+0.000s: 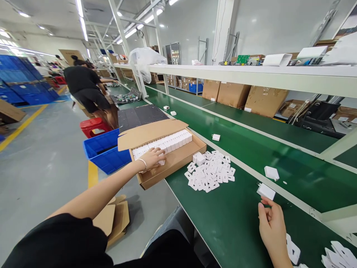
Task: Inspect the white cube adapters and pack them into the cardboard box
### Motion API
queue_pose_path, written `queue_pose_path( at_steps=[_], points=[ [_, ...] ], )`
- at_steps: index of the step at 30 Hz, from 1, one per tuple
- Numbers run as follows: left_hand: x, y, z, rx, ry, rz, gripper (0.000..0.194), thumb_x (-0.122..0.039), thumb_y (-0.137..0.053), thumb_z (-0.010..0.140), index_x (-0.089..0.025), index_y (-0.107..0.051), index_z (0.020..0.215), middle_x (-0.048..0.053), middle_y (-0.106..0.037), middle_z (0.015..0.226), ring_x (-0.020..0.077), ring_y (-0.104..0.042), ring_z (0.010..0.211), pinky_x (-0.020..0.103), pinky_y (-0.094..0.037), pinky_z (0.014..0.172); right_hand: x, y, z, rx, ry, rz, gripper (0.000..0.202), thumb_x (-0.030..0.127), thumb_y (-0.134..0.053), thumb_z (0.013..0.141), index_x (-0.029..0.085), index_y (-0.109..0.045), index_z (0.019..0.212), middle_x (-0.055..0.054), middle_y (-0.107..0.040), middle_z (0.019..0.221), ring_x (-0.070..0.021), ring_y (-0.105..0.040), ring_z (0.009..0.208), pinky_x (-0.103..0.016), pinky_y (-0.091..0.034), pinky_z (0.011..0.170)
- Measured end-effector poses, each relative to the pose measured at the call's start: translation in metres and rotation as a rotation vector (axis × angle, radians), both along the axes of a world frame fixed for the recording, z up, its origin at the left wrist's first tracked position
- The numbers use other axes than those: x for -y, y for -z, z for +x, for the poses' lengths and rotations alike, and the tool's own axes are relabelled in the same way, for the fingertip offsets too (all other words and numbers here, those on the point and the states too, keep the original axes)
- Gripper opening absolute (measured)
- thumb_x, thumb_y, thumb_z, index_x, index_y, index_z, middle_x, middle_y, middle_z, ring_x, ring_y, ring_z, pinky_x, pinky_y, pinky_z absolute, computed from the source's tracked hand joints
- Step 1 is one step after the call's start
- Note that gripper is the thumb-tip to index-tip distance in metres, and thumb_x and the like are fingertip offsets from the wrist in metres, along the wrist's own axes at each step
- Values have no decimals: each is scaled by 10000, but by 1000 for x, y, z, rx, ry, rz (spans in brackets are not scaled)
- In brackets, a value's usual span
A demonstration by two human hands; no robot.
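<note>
My left hand (152,159) reaches into an open cardboard box (178,158), its fingers closed on a white plug charger (161,162). Beside those fingers, a row of white chargers (178,139) lines the far side of the box. On the right, my right hand (272,223) is half curled, with thumb and fingers apart. Its fingertips are at the near edge of another white charger (266,191), whose prongs point left; whether they press on it I cannot tell. A pile of flat white pieces with cut-outs (210,173) lies between my hands, with a few white blocks (199,158) at its edge.
More chargers (271,173) lie along the green conveyor belt (237,143). Further flat white pieces (338,255) sit at the lower right. A blue bin (108,152) and red stool (95,126) stand left of the table. Another person (83,85) bends over the line beyond.
</note>
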State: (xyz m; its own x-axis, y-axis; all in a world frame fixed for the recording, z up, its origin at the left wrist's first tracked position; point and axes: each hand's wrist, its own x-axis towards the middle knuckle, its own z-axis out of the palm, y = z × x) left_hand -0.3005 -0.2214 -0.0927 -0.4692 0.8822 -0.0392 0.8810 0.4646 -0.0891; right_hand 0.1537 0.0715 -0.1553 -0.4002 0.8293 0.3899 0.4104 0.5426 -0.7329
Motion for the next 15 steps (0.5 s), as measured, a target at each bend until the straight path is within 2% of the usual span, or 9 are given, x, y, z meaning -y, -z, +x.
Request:
queue_pose_path(
  at_steps=[2,6,10,15],
  points=[
    [5,-2,-9,7,1,2,309,-307,-696,833,-295,-744,1139,110,-584,1408,337,-454,1353,444,-309,1149,0,0,0,5,-1,-2,398,559,-506,956,203,-628,1087,-104,-633,1060,-214,-616,756,-371,-524,643],
    [9,-2,-21,7,-36,16,282,-402,-733,803,-261,-758,1046,141,-556,1408,379,-411,1381,503,-292,1166,0,-1,1,0,-23,-1,385,543,-504,968,204,-629,1103,-97,-632,1051,-204,-615,735,-371,-533,654],
    [4,0,-22,8,-73,-2,302,-454,-720,791,-251,-765,1010,137,-532,1457,386,-381,1411,519,-301,1165,1,-2,1,23,-48,-5,380,533,-494,978,206,-646,1095,-89,-632,1025,-175,-583,646,-346,-508,594],
    [-7,-2,-18,-14,-111,-36,365,-565,-629,845,-243,-787,912,146,-571,1417,392,-428,1374,535,-366,1117,7,0,0,46,-83,-4,328,494,-485,1001,218,-647,1071,-72,-616,1033,-161,-575,630,-342,-502,592]
  ],
)
